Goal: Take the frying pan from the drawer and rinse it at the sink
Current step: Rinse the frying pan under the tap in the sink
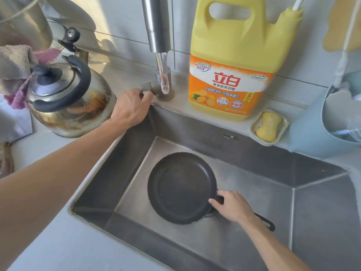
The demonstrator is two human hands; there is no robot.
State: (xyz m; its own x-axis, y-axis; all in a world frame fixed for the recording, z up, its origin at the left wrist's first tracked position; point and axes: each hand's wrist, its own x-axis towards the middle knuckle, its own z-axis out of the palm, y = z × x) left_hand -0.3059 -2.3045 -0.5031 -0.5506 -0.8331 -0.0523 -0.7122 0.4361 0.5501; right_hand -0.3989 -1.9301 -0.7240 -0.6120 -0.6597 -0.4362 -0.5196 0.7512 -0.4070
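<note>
A black frying pan [181, 187] lies flat on the bottom of the steel sink [254, 153]. My right hand [232, 207] grips its black handle close to the pan's rim, and the handle's end sticks out behind my wrist. My left hand [130, 107] is closed on the tap handle [147, 89] at the base of the steel tap [156, 24]. A short stream of water [164, 75] hangs from the spout, above the sink's back edge.
A stained steel kettle [68, 98] stands on the counter at the left, cloths beside it. A big yellow detergent jug [232, 61] and a soap dish with yellow soap [268, 127] sit behind the sink. A blue basket [308, 132] stands at the right.
</note>
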